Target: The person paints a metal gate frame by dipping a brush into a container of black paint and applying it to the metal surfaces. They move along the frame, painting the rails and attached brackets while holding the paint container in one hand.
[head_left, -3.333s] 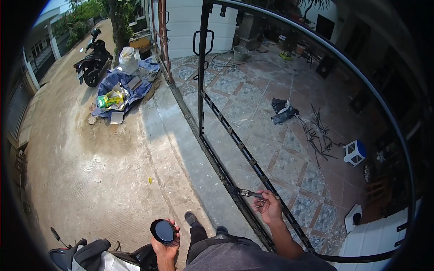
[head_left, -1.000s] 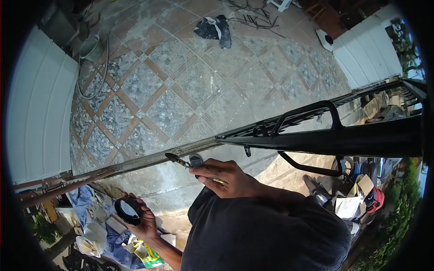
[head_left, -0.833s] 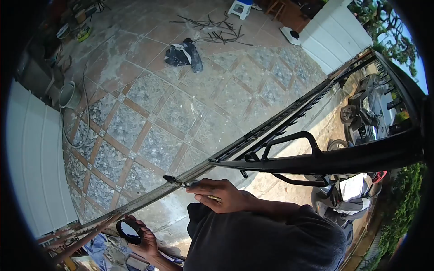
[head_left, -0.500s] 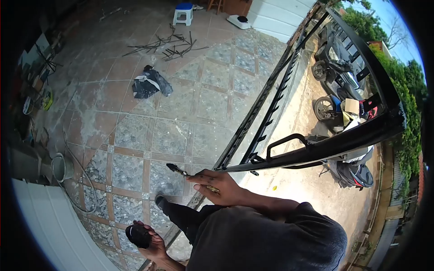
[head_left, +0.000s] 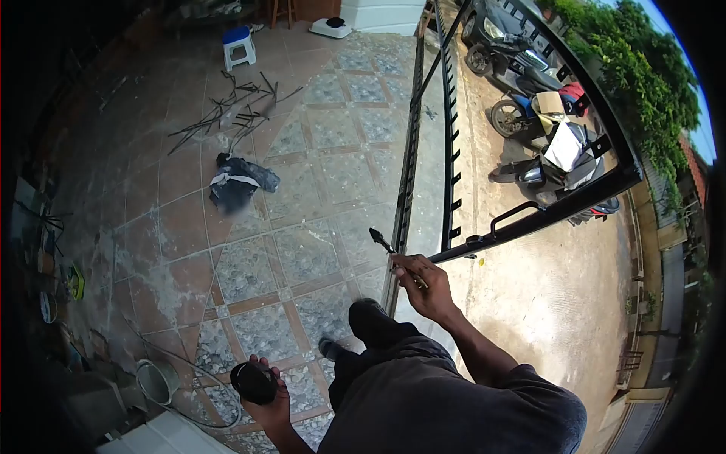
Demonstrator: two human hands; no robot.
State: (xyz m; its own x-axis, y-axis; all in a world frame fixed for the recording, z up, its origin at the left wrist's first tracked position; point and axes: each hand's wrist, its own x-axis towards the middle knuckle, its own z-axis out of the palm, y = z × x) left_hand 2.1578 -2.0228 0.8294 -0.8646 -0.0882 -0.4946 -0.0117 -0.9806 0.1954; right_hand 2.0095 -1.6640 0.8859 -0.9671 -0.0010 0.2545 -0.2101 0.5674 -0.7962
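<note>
My right hand (head_left: 425, 289) grips a thin paintbrush (head_left: 384, 243), its dark tip pointing up and left. Right beside that hand is the lower end of a black metal gate frame (head_left: 563, 194), with short tabs and a loop handle (head_left: 514, 214). Lower left, my left hand (head_left: 274, 408) is wrapped round a small black round container (head_left: 254, 383). What is inside the container cannot be made out.
A black floor rail (head_left: 412, 163) runs alongside the gate. Dark thin rods (head_left: 238, 108) and a crumpled dark cloth (head_left: 240, 181) lie on the tiles. A white stool (head_left: 239, 51) stands behind, a bucket (head_left: 156, 380) with a hose lower left. Motorbikes (head_left: 522, 113) are parked outside.
The view has turned and shifted, so the gate stands more upright in it. My feet have moved in a step. Both hands keep hold of the paintbrush and the container.
</note>
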